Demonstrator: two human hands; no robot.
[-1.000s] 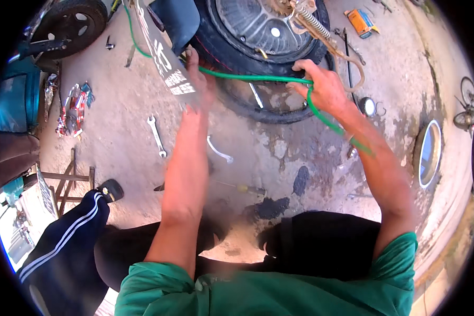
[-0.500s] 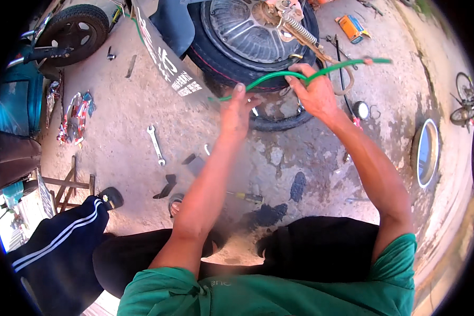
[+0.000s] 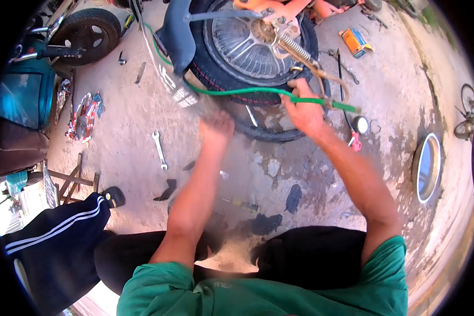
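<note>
A green hose (image 3: 231, 92) runs from the upper left, past the dark plastic mudguard (image 3: 176, 39) and across the tyre. My right hand (image 3: 306, 110) is closed around it near its free end, which sticks out to the right. My left hand (image 3: 217, 128) is off the hose, with its fingers curled and partly blurred. It is at the lower end of a long grey panel (image 3: 176, 89) with white lettering. Whether the fingers grip that panel is hard to see. Just beyond both hands is a wheel (image 3: 247, 52) with a black tyre, attached to an orange frame with a coil spring (image 3: 295, 47).
Another tyre (image 3: 279, 136) lies beneath the wheel. A spanner (image 3: 159, 150), a screwdriver (image 3: 242, 204) and a crumpled wrapper (image 3: 84, 118) are on the concrete. To the right are a round gauge (image 3: 360, 124), a small orange box (image 3: 356, 42) and a basin (image 3: 429, 167). Someone's leg (image 3: 58, 247) is at left.
My left hand has let go of the green hose and moved down and slightly left to the panel's end. My right hand has lowered a little, still holding the hose, which now hangs flatter.
</note>
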